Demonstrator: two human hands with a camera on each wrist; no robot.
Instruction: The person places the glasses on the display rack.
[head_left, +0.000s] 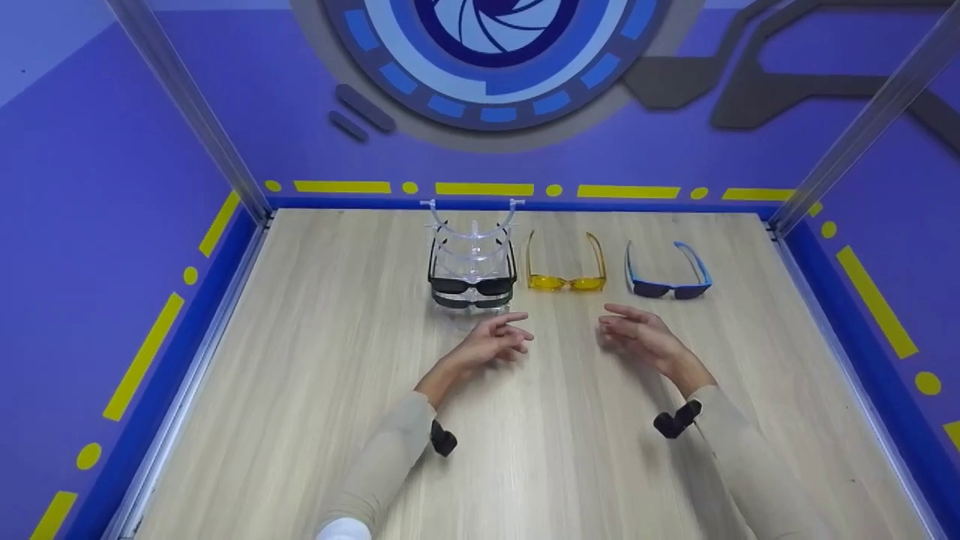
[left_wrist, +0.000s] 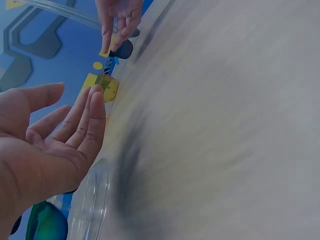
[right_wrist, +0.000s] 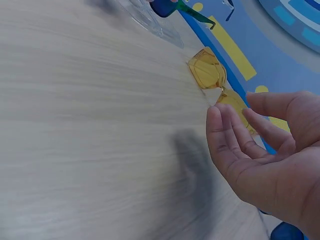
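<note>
My left hand (head_left: 491, 345) hovers above the table just in front of a clear plastic display stand (head_left: 474, 234), fingers loosely extended and holding nothing. On that stand are two pairs of dark sunglasses, an upper pair (head_left: 493, 286) and a lower pair (head_left: 450, 301). Yellow glasses (head_left: 566, 283) lie to the right of the stand, temples pointing back. Further right are blue-framed sunglasses (head_left: 705, 279) with dark lenses. My right hand (head_left: 645, 339), also without anything in it, is in front of the gap between these two pairs. In the right wrist view, its fingers appear before the yellow glasses (right_wrist: 207, 70).
A wood-grain table (head_left: 540, 450) is bordered by blue-purple panels (head_left: 112, 225) with yellow markings. Metal posts (head_left: 191, 105) rise at its back corners. Small black devices (head_left: 677, 420) sit at both wrists.
</note>
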